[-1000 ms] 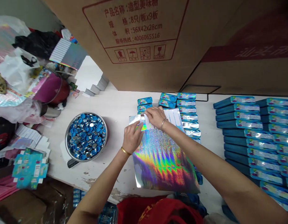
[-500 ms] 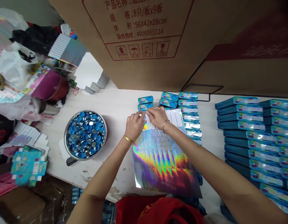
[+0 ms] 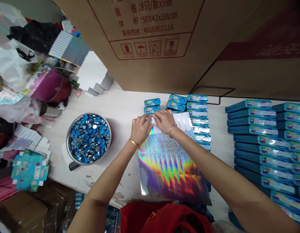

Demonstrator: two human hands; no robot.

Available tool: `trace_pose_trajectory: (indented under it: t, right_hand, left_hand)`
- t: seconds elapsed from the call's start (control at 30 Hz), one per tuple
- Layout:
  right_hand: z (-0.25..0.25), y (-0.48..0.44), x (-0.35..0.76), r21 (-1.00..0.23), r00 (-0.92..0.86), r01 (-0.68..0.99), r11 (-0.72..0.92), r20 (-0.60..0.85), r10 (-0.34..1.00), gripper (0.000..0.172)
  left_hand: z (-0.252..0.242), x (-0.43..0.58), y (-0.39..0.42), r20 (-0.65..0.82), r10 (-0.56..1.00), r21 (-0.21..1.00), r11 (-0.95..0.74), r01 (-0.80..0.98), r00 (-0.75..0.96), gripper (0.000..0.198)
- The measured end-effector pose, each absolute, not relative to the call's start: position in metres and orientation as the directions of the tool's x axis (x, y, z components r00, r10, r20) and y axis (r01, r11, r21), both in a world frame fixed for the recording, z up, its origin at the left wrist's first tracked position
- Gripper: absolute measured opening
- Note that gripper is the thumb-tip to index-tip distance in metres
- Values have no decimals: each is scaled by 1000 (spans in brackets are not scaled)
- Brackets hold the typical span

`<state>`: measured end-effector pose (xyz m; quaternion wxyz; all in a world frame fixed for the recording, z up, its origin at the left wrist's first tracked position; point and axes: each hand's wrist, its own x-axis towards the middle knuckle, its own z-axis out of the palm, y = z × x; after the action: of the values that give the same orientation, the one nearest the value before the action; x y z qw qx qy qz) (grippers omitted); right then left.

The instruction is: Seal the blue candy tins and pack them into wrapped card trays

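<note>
A shiny holographic sticker sheet (image 3: 171,168) with white strips along its far end lies before me, over some blue boxes. My left hand (image 3: 140,129) is at the sheet's far left corner, fingers curled and pinched at its edge. Right beside it, my right hand (image 3: 164,121) rests over the white strips, thumb and fingers closed at the same corner. The fingertips of both hands nearly meet, and what exactly lies between them is partly hidden. Just beyond them sit small blue printed boxes (image 3: 152,102).
A steel pan (image 3: 110,136) full of blue-and-silver round pieces stands to the left. Large cardboard cartons (image 3: 150,74) wall off the back. Rows of blue boxes (image 3: 263,131) fill the right side. Bags, a magenta bucket (image 3: 46,84) and flattened blue cartons (image 3: 30,171) crowd the far left.
The view has shifted slightly. Both hands stay at the sheet's far left corner, with only small finger movement.
</note>
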<state>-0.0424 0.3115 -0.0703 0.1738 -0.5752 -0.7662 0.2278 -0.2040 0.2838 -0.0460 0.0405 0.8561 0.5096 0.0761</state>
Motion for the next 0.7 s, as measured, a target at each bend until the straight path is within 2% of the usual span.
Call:
trace_pose_trajectory:
  t: [0.2, 0.53, 0.7]
  right_hand:
    - [-69, 311, -43, -554, -268, 802, 222, -1, 963, 30]
    - [-68, 310, -43, -549, -270, 803, 234, 15, 963, 33]
    - [-67, 310, -44, -543, -261, 809, 225, 11, 965, 33]
  left_hand:
    - [-45, -205, 285, 59, 851, 112, -525, 844, 521, 42]
    - [-46, -204, 284, 109, 889, 193, -458, 868, 445, 34]
    - [-46, -201, 293, 85, 880, 110, -475, 873, 468, 31]
